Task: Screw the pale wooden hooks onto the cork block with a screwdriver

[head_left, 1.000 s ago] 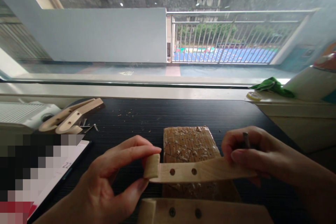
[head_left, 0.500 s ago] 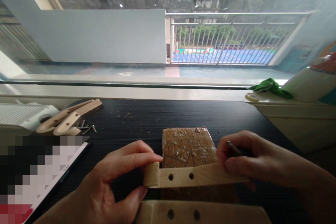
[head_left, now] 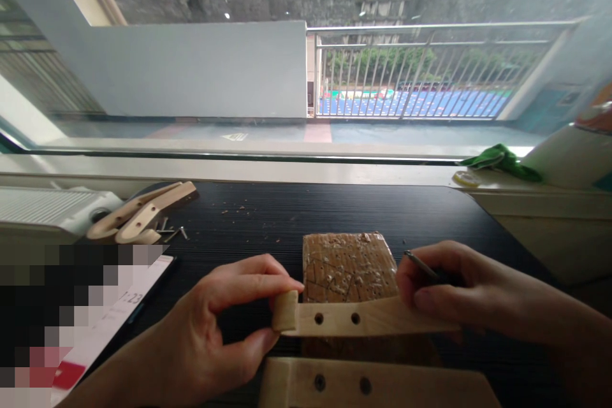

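My left hand (head_left: 239, 312) pinches the raised block-like left end of a pale wooden piece (head_left: 335, 320); whether that end is separate I cannot tell. Two dark round holes show in the wood. My right hand (head_left: 454, 284) is closed on the piece's right end and also holds a thin metal rod-shaped tool (head_left: 421, 266), its tip pointing up and left. Behind and under the wood lies a cardboard block (head_left: 347, 264), pitted and pierced with small holes. Closer to me, a second wooden piece (head_left: 406, 386), similar in shape, has two holes; the left one appears to have a screw in it.
At the table's (head_left: 268, 217) left back lie more wooden pieces (head_left: 165, 202) and several screws (head_left: 180, 233). A flat pale object (head_left: 122, 309), partly pixelated, lies at left beside a white ribbed appliance (head_left: 52, 207). On the sill are a green cloth (head_left: 502, 162) and a tape roll (head_left: 466, 178).
The whole view has shifted a little, so things appear slightly further right. Both hands keep their hold on the wooden piece, and the tool stays in my right hand.
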Demonstrator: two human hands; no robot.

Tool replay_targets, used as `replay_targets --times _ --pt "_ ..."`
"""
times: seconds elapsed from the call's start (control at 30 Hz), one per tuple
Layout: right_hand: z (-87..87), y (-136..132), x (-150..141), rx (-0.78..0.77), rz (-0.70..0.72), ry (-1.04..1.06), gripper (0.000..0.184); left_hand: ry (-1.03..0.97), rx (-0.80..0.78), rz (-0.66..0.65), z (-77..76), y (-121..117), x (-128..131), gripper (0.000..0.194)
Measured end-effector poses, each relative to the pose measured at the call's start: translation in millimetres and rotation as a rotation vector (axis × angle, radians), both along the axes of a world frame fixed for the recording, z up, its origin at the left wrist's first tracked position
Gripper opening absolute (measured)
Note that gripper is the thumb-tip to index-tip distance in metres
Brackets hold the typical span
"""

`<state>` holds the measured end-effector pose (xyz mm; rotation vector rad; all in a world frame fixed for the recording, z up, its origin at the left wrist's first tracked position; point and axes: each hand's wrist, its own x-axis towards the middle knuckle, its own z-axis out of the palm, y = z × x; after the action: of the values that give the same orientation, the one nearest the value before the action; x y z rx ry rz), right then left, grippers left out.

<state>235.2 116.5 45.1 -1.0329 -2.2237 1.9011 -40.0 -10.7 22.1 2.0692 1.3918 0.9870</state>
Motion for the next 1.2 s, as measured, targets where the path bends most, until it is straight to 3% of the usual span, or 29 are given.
replay_targets --times 0.53,0.8,1.0,1.2 --pt "-0.6 -2.1 -2.9 0.100 0.042 -0.035 0.026 -0.013 -0.025 -0.020 -4.3 1.2 -1.9 0.047" --pt "0.6 -7.6 -2.1 0.045 0.050 -0.112 0.049 -0.002 -0.001 -0.016 -8.2 -0.6 -6.2 0.050" --pt "-3.6 -15.2 -7.8 0.096 0.032 -0.142 0.041 0.059 -0.015 0.064 -14.9 -3.6 -9.0 0.048" --pt "2.5 -17.3 -10.1 0.331 0.028 -0.226 0.027 0.033 -0.006 0.069 -14.7 -2.7 -7.9 0.049"
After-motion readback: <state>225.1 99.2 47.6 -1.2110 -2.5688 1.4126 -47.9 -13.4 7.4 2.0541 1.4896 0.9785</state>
